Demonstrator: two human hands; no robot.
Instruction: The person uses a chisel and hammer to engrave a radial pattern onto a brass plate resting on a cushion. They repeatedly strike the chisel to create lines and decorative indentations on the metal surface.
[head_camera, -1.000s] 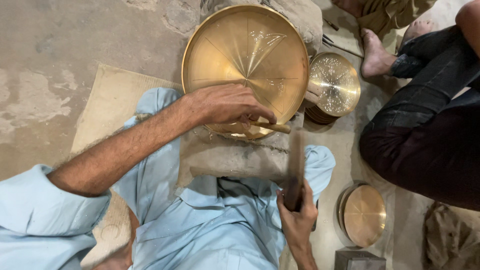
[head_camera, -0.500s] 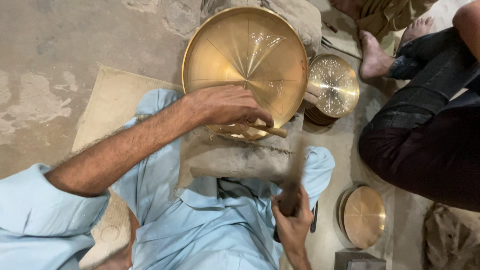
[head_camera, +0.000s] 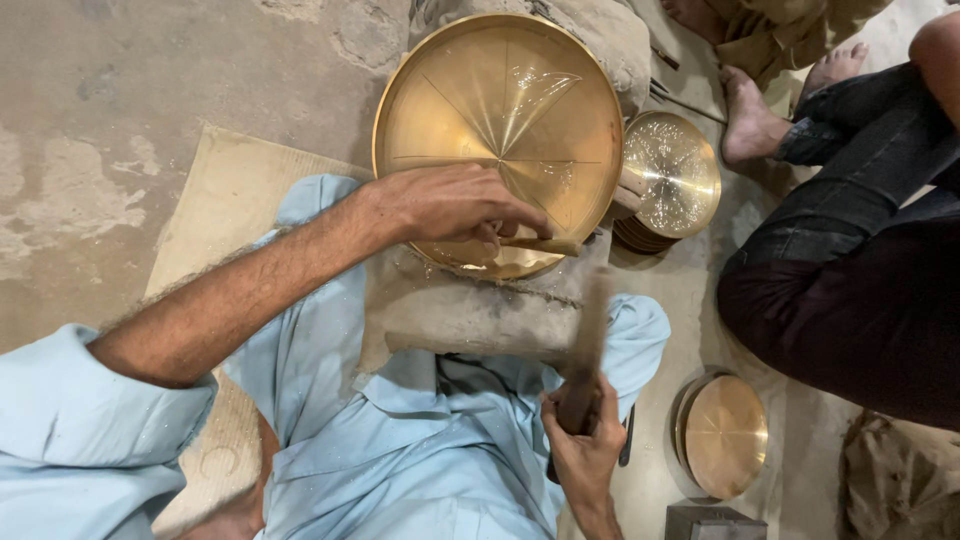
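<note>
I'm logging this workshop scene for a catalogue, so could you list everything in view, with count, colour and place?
Large brass tray: one, golden, top centre, resting on a block.
Stone block: one, grey, under the tray's near edge.
Small punch tool: one, tan, held against the tray's near rim.
Hammer: one, dark, blurred, lower centre.
Stack of patterned plates: one stack, golden, right of the tray.
Plain brass plates: small stack, golden, lower right floor.
Mat: one, beige, on the floor at left.
Other person's legs: dark trousers, barefoot, right.
Left hand: holding the punch tool.
Right hand: gripping the hammer.
</note>
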